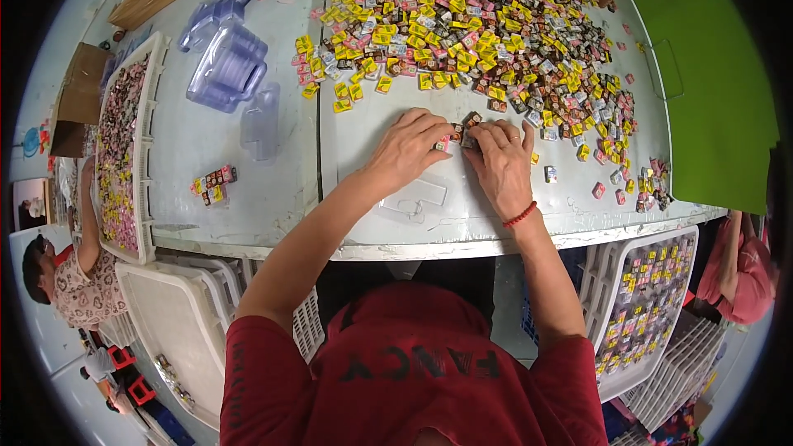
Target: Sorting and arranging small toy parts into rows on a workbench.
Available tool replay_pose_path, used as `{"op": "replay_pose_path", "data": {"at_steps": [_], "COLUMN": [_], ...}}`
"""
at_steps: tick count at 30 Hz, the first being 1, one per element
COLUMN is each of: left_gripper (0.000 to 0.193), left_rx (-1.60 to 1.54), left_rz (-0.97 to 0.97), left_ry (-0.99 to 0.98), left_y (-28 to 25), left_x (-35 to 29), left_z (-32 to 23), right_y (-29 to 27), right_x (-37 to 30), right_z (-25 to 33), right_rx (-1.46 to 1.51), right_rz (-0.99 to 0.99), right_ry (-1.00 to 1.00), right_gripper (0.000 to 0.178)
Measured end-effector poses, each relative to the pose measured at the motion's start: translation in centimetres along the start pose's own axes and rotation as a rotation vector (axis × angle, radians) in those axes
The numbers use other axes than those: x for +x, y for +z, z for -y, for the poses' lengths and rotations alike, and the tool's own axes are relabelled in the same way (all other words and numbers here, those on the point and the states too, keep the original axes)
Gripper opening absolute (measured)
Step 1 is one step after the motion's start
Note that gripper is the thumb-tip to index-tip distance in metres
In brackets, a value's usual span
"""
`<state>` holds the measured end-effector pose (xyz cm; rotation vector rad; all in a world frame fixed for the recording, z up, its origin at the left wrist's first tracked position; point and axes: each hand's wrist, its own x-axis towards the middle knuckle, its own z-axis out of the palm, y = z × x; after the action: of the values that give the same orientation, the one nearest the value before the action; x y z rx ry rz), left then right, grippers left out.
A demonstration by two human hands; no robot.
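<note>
My left hand (406,149) bends over the table with its fingertips closed on a small pink-and-dark box (443,143). Close beside it, my right hand (502,157), with a red bead bracelet (520,215) at the wrist, pinches small dark boxes (471,122) between thumb and fingers. How many lie under the fingers is hidden. Just in front of me, below the hands, a clear plastic tray (415,196) lies on the white table (355,223). Beyond the hands spreads a large heap of tiny yellow, pink, white and dark boxes (462,33).
Stacked clear plastic trays (227,70) stand at the far left, near a small cluster of boxes (215,184). A white crate (147,132) of small pieces borders the left edge. A filled crate (648,306) sits low right. Other people (74,277) work at both sides.
</note>
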<state>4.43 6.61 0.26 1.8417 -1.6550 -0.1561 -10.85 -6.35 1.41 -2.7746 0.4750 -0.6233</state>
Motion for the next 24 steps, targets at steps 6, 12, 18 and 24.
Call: {"op": "replay_pose_path", "data": {"at_steps": [6, 12, 18, 24], "left_gripper": [0.053, 0.049, 0.046, 0.048], "left_rx": [0.008, -0.011, -0.033, -0.046], "left_rz": [-0.016, -0.05, -0.023, -0.041], "left_ry": [-0.058, -0.151, -0.257, -0.163], "left_y": [-1.6, -1.0, -0.9, -0.3], "left_x": [0.2, -0.9, -0.4, 0.4], "left_z": [-1.2, -0.5, -1.6, -1.4], "right_y": [-1.2, -0.5, -0.8, -1.2], "right_x": [-0.1, 1.0, 0.4, 0.7], "right_z": [-0.5, -1.4, -1.7, -1.6], "right_rx": [0.064, 0.008, 0.06, 0.137], "right_rz": [0.01, 0.104, 0.149, 0.124], "right_ry": [0.059, -0.032, -0.02, -0.002], "right_gripper": [0.048, 0.052, 0.05, 0.045]}}
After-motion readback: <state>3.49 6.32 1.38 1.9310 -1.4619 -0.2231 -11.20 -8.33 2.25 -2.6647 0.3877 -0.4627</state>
